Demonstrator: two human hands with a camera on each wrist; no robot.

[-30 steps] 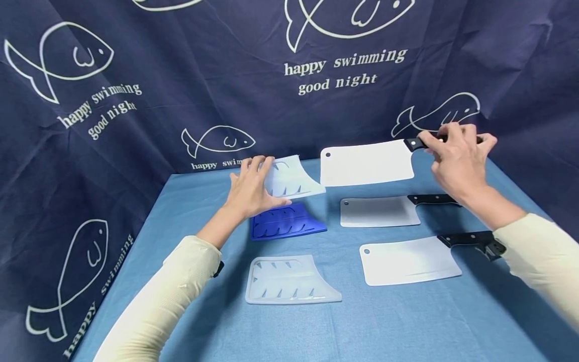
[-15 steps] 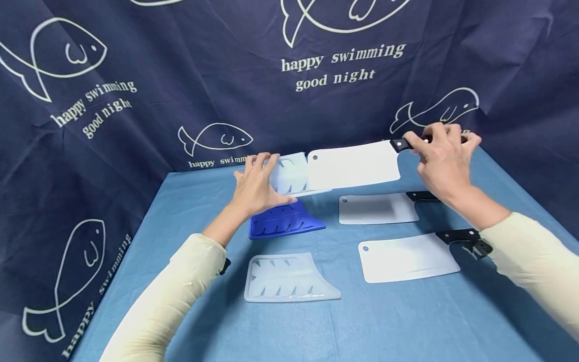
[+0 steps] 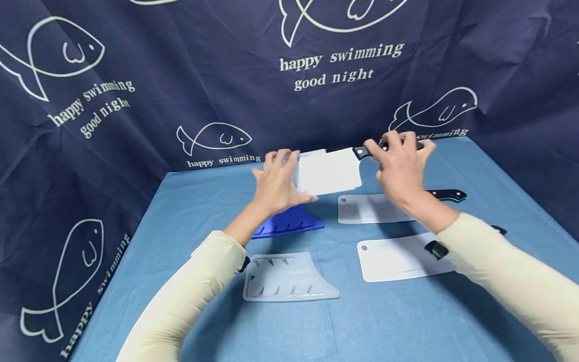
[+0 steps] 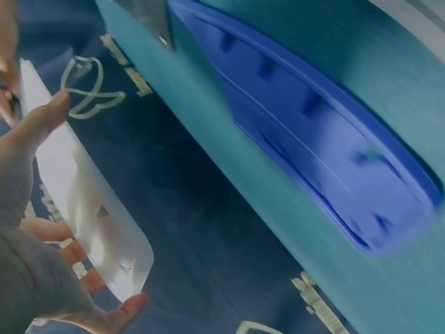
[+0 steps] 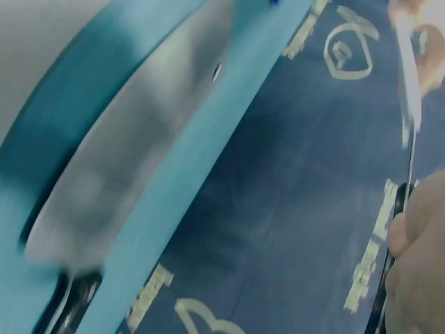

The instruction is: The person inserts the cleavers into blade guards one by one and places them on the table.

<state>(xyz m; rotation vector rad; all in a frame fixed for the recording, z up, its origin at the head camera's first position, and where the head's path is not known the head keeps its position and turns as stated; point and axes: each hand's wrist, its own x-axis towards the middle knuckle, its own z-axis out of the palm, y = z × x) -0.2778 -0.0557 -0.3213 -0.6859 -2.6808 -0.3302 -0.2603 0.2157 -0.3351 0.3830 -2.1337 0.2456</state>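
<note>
My left hand (image 3: 277, 183) holds a translucent white blade guard (image 4: 94, 209) above the back of the table, thumb under its lower edge and fingers over the top. My right hand (image 3: 400, 168) grips the black handle (image 3: 361, 152) of a cleaver with a broad, bright blade (image 3: 332, 173), held level. In the head view the blade overlaps the guard, its holed front end hidden. Seen edge-on in the right wrist view, the thin blade (image 5: 411, 160) runs into the guard's end. A blue blade guard (image 3: 291, 221) lies below my left hand.
Another translucent guard (image 3: 287, 279) lies nearer the front of the blue-covered table (image 3: 316, 332). Two more cleavers (image 3: 364, 208) lie to the right, partly covered by my right arm in the head view. A navy fish-print curtain (image 3: 217, 75) stands behind the table.
My right hand has brought the cleaver left until its blade overlaps the guard. The left hand, holding the guard, has shifted a little to the right.
</note>
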